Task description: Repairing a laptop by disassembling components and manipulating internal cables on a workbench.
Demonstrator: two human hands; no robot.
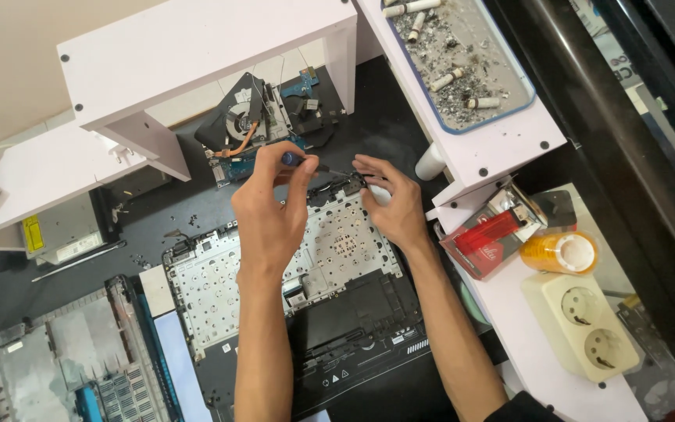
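screwdriver [300, 161]: blue-handled, near level, tip toward right hand | laptop chassis [220, 289]: opened, silver keyboard backplate up, under both hands

The opened laptop chassis [291, 305] lies mid-surface. Behind it sits the fan board [248, 121], under a shelf [197, 47]. Left of the chassis lies an optical drive [60, 230]; right of it, a power socket [591, 324]; behind-right, an ashtray [462, 59].

Looks like a home repair bench for electronics: opened laptop shell [291, 312] on a dark mat, loose circuit board with fan [248, 117], removed disc drive [60, 230], scattered screws, white shelves [197, 47], ashtray [458, 59], power strip [587, 324].
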